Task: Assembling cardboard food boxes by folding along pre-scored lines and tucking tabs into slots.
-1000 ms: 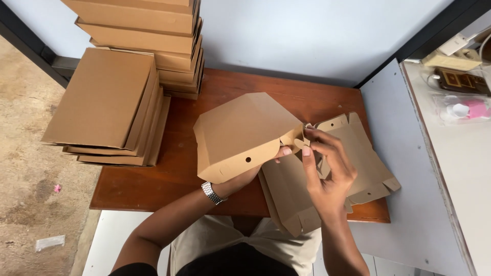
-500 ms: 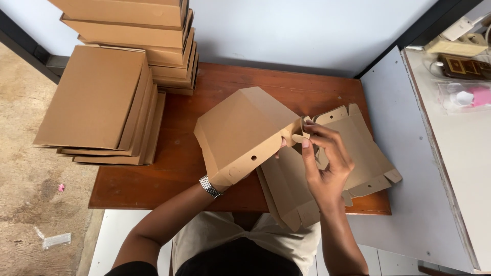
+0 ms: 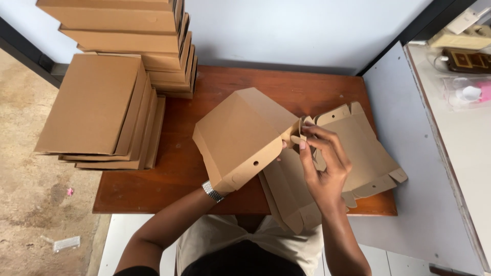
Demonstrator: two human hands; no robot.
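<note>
While the half-folded box (image 3: 240, 138) sits tilted up over the middle of the tabletop (image 3: 317, 87), both hands work it. Left hand (image 3: 279, 151) is mostly hidden under the box, wristwatch (image 3: 211, 191) showing at the near edge; it seems to prop the box from beneath, but finger spread can't be read from this view. Right hand (image 3: 322, 163) is at the box's right end, fingers (image 3: 307, 134) curled nearly closed, pinching a small side flap (image 3: 296, 132).

Key relation: the flap lies just left of the right fingertips, touching them, so the right hand is the nearer one to it. Box long axis runs roughly from the near-left toward the far-right of the tabletop, raised end at the far side.

Under the right hand lies an unfolded cardboard blank (image 3: 358, 153), maybe more than one layered, spread toward the near-right corner and overhanging the near edge.

Counts: one box in hand; two stacks of cardboard. Flat stack (image 3: 97, 107) hangs off the left edge, about four pieces. Tall stack (image 3: 133, 36) sits at the far-left corner, about six or seven visible, top cut off.

White side surface (image 3: 460, 153) off the right edge carries small clutter.
</note>
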